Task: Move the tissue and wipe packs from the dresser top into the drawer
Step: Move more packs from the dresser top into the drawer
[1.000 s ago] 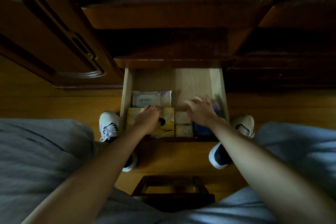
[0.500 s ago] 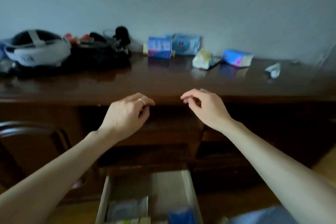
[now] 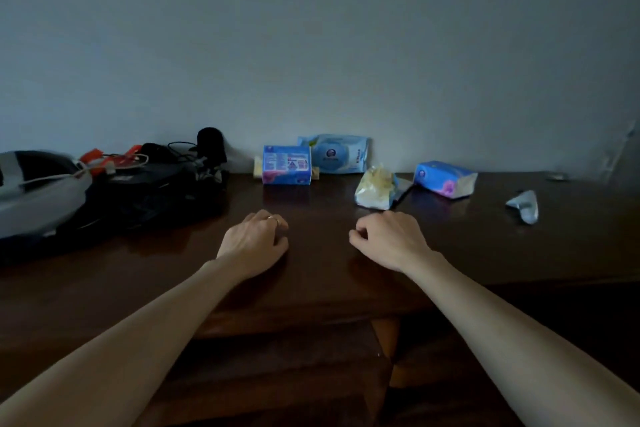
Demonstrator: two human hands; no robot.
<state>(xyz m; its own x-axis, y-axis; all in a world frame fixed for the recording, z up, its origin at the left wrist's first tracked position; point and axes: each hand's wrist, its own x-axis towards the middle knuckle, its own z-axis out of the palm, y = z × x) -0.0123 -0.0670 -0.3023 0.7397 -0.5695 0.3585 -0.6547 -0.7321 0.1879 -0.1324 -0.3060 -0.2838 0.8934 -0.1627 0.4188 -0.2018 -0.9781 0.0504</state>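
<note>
On the dark wooden dresser top [image 3: 318, 274], near the wall, stands a blue tissue pack [image 3: 286, 165] with a small yellow pack [image 3: 258, 167] behind it. A light blue wipe pack [image 3: 337, 153] leans on the wall. To the right lie a crumpled yellow-white pack [image 3: 375, 188] and a blue and pink tissue pack [image 3: 445, 179]. My left hand [image 3: 254, 241] and my right hand [image 3: 389, 237] hover over the dresser top in front of the packs, fingers loosely curled, holding nothing. The drawer is out of view.
A white and black helmet [image 3: 33, 191] and a black bag with cables and red tags [image 3: 152, 180] fill the left of the dresser. A crumpled silver wrapper [image 3: 524, 206] lies at the right. A grey wall stands behind.
My hands left the packs in the drawer and rose over the dresser top. The view swung up from the drawer to the dresser top and wall.
</note>
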